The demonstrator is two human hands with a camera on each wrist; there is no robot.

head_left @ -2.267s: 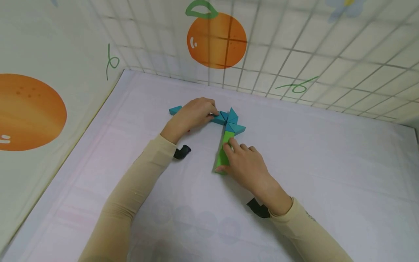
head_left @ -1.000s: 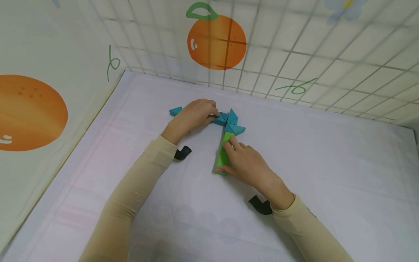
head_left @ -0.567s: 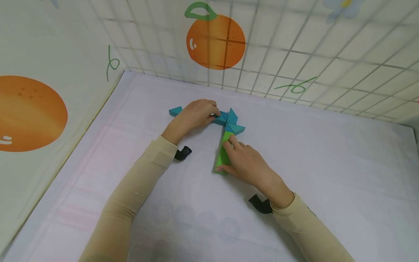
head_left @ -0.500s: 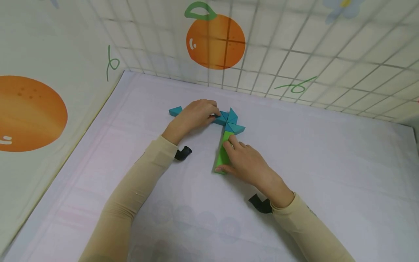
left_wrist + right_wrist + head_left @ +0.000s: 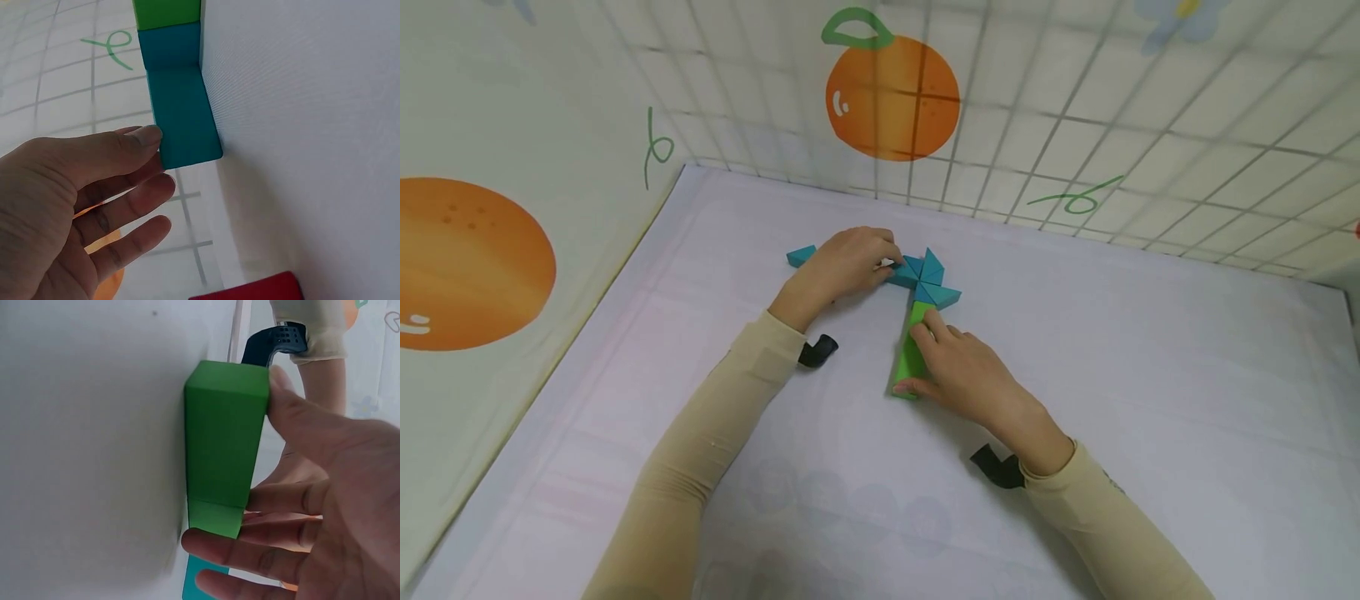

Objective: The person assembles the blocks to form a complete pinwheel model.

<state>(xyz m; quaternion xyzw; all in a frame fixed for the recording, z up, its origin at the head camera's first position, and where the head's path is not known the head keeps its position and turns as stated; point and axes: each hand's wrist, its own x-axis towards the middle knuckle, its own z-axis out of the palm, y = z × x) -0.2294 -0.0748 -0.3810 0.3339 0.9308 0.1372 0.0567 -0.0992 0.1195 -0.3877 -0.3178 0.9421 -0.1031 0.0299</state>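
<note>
Several teal triangular blocks [image 5: 930, 293] form a pinwheel-like shape on the white cloth in the head view. From it a green block row [image 5: 910, 360] runs toward me. My left hand [image 5: 852, 260] pinches a teal block [image 5: 182, 115] left of the pinwheel between thumb and index finger; its other fingers stay loosely bent. My right hand [image 5: 967, 377] grips the green row lengthwise, thumb at the near end and fingers along the right side. In the right wrist view a seam divides the long green block [image 5: 224, 444] from a shorter green piece [image 5: 215, 515].
Past my left hand lies a teal block end [image 5: 801, 255]. A red block [image 5: 256, 289], mostly hidden under that hand in the head view, shows in the left wrist view. Black curved wrist mounts [image 5: 818, 351] stick out at both cuffs. A patterned wall [image 5: 1075, 125] rises behind.
My right wrist has shifted slightly away from me since the oldest frame, its thumb still at the green row's near end. Left hand and blocks stay in place.
</note>
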